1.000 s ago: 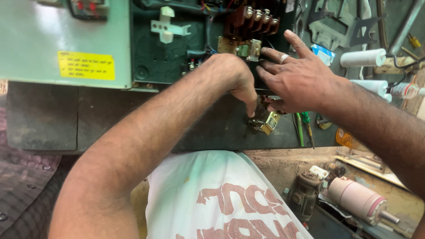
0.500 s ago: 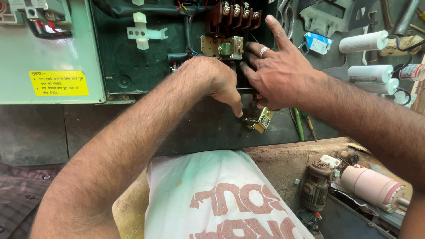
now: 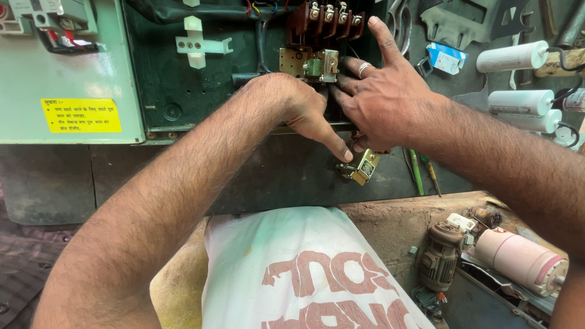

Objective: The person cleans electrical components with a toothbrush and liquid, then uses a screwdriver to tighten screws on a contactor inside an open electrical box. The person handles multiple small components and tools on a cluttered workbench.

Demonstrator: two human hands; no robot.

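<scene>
We see a small brass-coloured relay block (image 3: 362,166) hanging just below the lower edge of the open green panel box (image 3: 164,91), slightly right of centre. Our left hand (image 3: 304,109) reaches in from seven o'clock, its fingers held narrow and its extended finger touching the block's upper left corner; whether it pinches anything we cannot tell. Our right hand (image 3: 384,100) comes from four o'clock, fingers spread wide and flat against the box, a ring on one finger, the thumb meeting the block from above. At twelve o'clock from the hands sits a brown terminal strip (image 3: 326,18) with a brass part beneath. At nine o'clock is a yellow label (image 3: 80,116). At three o'clock lie white cylinders (image 3: 518,102), and two screwdrivers (image 3: 423,173) just right of the block. At six o'clock lies a white printed sack (image 3: 298,274); at five o'clock, a small motor (image 3: 440,256)
</scene>
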